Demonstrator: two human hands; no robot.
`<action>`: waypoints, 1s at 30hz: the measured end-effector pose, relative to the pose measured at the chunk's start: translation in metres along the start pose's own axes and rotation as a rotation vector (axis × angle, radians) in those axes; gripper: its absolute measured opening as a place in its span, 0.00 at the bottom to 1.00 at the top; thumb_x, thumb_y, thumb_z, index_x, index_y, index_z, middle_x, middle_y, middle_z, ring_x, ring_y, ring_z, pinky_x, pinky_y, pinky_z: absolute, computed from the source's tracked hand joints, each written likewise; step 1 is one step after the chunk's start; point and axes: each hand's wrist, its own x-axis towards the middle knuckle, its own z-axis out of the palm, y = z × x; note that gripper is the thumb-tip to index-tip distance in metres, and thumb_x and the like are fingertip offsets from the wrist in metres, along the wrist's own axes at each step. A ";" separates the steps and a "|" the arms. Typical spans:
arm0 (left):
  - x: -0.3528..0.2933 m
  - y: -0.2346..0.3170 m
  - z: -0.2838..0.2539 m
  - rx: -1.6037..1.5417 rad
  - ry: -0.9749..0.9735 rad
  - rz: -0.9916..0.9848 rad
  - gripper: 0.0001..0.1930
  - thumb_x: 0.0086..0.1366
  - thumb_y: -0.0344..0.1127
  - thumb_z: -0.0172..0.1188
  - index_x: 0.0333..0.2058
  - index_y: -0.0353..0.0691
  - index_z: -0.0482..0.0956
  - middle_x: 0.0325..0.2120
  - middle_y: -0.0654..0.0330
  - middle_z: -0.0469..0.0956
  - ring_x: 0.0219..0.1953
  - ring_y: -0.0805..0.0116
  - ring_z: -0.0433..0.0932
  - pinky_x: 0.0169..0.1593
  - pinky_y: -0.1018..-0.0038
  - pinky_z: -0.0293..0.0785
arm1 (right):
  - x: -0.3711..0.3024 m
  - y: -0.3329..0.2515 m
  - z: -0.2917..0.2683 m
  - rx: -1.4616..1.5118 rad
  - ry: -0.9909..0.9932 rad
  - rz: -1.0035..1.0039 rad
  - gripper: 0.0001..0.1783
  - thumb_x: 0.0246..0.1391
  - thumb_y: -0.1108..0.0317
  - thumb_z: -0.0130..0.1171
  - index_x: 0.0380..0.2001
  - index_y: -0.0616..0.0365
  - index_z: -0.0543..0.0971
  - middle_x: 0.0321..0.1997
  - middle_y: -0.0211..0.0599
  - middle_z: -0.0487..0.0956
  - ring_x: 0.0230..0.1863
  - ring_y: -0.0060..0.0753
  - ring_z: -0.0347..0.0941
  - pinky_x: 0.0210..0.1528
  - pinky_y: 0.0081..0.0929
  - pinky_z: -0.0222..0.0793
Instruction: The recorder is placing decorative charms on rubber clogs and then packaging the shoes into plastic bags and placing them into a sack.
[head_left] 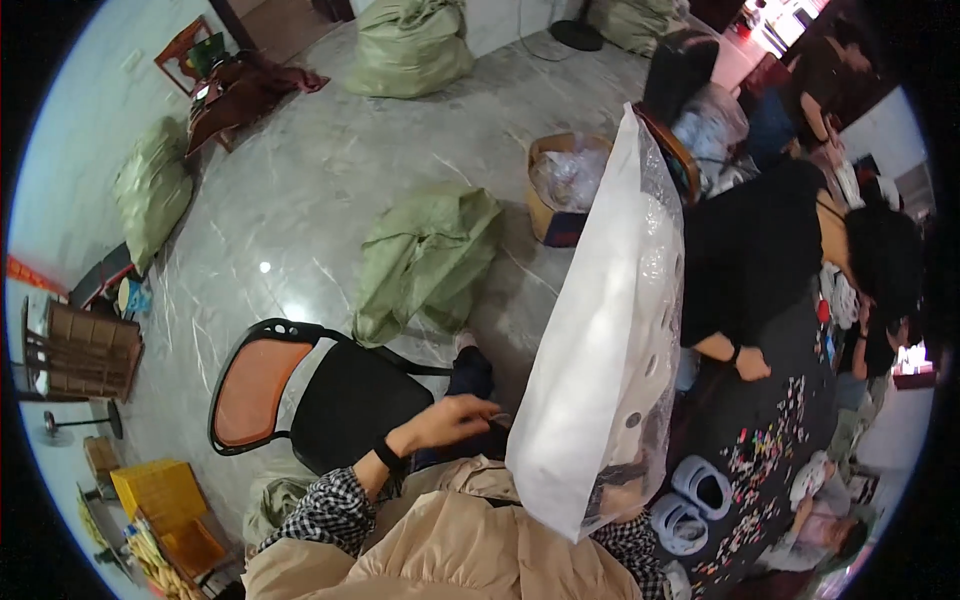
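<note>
Centrally, the long white plastic bag [570,350] stands tilted before the torso; I judge it light, slick and easily creased, best held along its lower edges. My right grip [622,497] shows through its clear face, its closure indeterminable; my left grip [455,420] hangs just beside, fingers loosely curled, contents unclear. Flanking: a black chair [355,405], left; a dark worktop [725,425], right.

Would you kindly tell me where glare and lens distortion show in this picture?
Head view: bright glare on the grey floor, just above the chair in the picture; head view: small glints on the bag's clear plastic; head view: fisheye bending toward the rim, with black corners.
</note>
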 end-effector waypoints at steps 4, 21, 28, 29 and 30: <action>0.013 -0.090 -0.053 -0.226 0.490 -0.279 0.16 0.63 0.31 0.54 0.49 0.37 0.75 0.38 0.51 0.80 0.40 0.62 0.80 0.43 0.71 0.74 | 0.064 -0.025 -0.007 -0.097 -0.111 -0.024 0.23 0.62 0.59 0.46 0.52 0.66 0.69 0.52 0.48 0.72 0.53 0.38 0.69 0.55 0.32 0.65; 0.136 -0.317 -0.139 -0.110 1.007 -0.744 0.24 0.56 0.30 0.54 0.53 0.36 0.70 0.45 0.44 0.75 0.48 0.45 0.74 0.51 0.60 0.69 | 0.368 -0.023 -0.019 -0.479 -0.694 0.033 0.23 0.62 0.58 0.46 0.53 0.64 0.69 0.53 0.48 0.72 0.53 0.39 0.70 0.56 0.32 0.65; 0.203 -0.412 -0.157 -0.125 0.982 -0.744 0.40 0.55 0.27 0.57 0.65 0.43 0.50 0.67 0.51 0.47 0.61 0.46 0.61 0.58 0.60 0.65 | 0.457 0.054 -0.010 -0.610 -0.915 0.099 0.23 0.62 0.58 0.46 0.53 0.64 0.69 0.53 0.47 0.72 0.53 0.39 0.70 0.56 0.32 0.65; 0.219 -0.413 -0.162 -0.272 0.951 -0.739 0.41 0.54 0.27 0.58 0.65 0.44 0.49 0.67 0.50 0.45 0.61 0.45 0.60 0.58 0.60 0.65 | 0.464 0.064 -0.021 -0.645 -0.931 0.129 0.23 0.62 0.57 0.46 0.53 0.64 0.69 0.53 0.47 0.72 0.54 0.39 0.70 0.56 0.32 0.65; 0.223 -0.426 -0.164 -0.286 0.960 -0.752 0.41 0.54 0.27 0.58 0.65 0.44 0.49 0.67 0.50 0.45 0.61 0.45 0.60 0.58 0.60 0.65 | 0.474 0.070 -0.019 -0.661 -0.964 0.130 0.23 0.62 0.57 0.46 0.53 0.64 0.69 0.53 0.47 0.72 0.54 0.39 0.70 0.56 0.32 0.65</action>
